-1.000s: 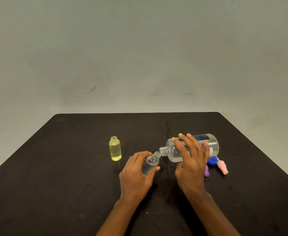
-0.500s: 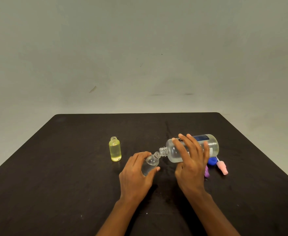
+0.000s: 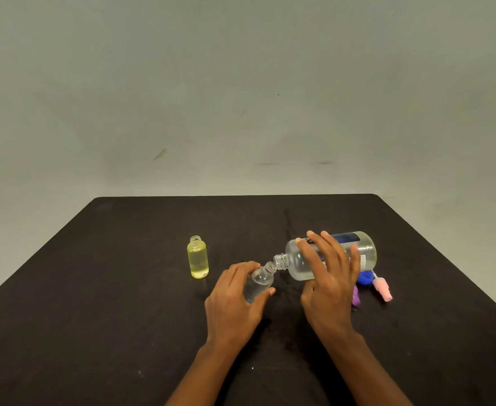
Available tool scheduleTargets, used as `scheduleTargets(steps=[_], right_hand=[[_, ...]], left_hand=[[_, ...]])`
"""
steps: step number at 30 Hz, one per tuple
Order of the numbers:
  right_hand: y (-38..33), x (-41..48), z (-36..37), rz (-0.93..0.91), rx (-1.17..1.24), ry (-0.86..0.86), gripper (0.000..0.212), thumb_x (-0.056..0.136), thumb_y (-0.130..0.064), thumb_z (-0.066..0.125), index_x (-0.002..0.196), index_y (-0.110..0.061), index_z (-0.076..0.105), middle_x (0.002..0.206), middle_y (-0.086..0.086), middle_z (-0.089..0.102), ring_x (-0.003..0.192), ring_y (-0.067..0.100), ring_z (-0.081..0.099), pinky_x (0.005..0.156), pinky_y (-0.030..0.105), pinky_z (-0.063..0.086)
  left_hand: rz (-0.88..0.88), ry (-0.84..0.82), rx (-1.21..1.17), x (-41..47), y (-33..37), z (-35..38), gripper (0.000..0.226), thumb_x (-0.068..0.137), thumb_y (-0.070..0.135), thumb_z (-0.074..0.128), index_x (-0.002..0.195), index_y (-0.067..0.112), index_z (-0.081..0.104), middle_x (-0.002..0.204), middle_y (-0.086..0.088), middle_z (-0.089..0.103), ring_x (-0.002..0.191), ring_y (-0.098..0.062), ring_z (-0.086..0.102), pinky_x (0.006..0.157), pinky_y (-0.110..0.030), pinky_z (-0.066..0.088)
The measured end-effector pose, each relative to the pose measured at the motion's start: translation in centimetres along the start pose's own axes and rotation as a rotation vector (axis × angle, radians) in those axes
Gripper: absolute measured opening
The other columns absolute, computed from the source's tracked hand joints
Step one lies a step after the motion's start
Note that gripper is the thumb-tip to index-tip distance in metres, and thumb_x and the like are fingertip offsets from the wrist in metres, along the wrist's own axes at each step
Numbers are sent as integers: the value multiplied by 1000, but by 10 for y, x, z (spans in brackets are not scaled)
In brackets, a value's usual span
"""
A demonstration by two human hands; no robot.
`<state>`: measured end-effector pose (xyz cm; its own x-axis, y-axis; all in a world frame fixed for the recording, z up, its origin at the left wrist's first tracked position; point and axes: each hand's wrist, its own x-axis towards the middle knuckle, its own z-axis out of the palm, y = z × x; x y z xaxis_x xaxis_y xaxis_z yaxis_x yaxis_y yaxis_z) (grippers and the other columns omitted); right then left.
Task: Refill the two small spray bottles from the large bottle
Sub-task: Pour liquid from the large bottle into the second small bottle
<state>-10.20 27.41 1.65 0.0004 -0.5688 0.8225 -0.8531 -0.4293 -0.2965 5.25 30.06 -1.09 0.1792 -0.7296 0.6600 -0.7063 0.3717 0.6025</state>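
My left hand (image 3: 235,303) grips the tilted small clear bottle (image 3: 260,281) above the desk (image 3: 123,317). My right hand (image 3: 328,285), fingers and thumb wrapped round the large bottle (image 3: 366,247), holds it nearly level, its neck at the small clear bottle's mouth. The yellow bottle (image 3: 198,259) stands uncapped to the left. A blue cap (image 3: 365,278) and a pink sprayer (image 3: 383,290) lie just beyond my right hand.

Open table (image 3: 117,288) left of yellow bottle (image 3: 198,259), caps (image 3: 383,290) clustered right, perhaps touching
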Motion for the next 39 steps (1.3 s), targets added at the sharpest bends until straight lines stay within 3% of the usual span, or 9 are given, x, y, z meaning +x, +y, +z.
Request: scheduleTargets(steps=[13, 24, 32, 39], right_hand=[[-1, 0, -1, 15, 20, -17, 79, 46, 29, 67, 115, -8, 65, 124, 15, 61, 126, 26, 41, 114, 44, 10], [-1, -1, 0, 27, 3, -33, 78, 47, 28, 69, 115, -9, 65, 125, 14, 60, 127, 26, 40, 110, 53, 17], [-1, 0, -1, 26, 6, -31, 78, 46, 28, 69, 115, -9, 65, 124, 14, 61, 127, 26, 41, 114, 43, 9], [-2, 0, -1, 21, 9, -29, 77, 46, 28, 67, 114, -8, 66, 123, 14, 61, 126, 25, 41, 114, 44, 10]], left_hand=[[7, 6, 0, 1, 2, -1, 54, 61, 33, 86, 104, 38, 54, 98, 30, 55, 87, 4, 56, 67, -10, 46], [20, 16, 3, 1, 3, -2, 53, 60, 30, 88, 103, 33, 57, 97, 30, 53, 85, 4, 57, 67, -7, 44], [2, 2, 7, 1, 1, -1, 50, 60, 32, 87, 103, 31, 61, 98, 27, 57, 87, 4, 56, 68, -4, 41], [0, 9, 11, 1, 2, -1, 52, 59, 31, 88, 103, 33, 59, 97, 29, 55, 85, 4, 57, 66, -6, 41]])
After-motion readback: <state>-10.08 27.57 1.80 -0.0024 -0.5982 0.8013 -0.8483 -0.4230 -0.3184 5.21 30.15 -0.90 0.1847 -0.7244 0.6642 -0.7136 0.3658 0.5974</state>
